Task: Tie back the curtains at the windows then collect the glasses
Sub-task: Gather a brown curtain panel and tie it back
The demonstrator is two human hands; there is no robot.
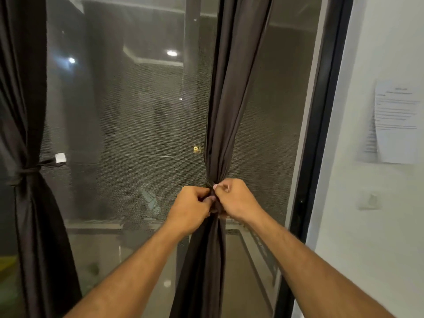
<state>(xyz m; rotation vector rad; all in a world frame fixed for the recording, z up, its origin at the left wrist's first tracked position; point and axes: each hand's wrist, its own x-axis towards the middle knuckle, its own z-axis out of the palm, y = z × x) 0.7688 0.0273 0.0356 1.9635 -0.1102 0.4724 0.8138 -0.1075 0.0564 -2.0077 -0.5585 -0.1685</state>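
Head view: right curtain (226, 125) bunched mid-frame. Left hand (191, 208) and right hand (236, 198) close together, pinching the dark tie (210, 183). Best to pull both ends snug. Left curtain (27, 138) already tied. No glasses seen.

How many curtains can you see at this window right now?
2. The left curtain hangs at the picture's left edge, already cinched by a tie. The right curtain hangs right of centre, gathered where the left hand and right hand meet. Others may hang outside the frame.

paper notice (395, 121) — print blurred, curtain tie hidden
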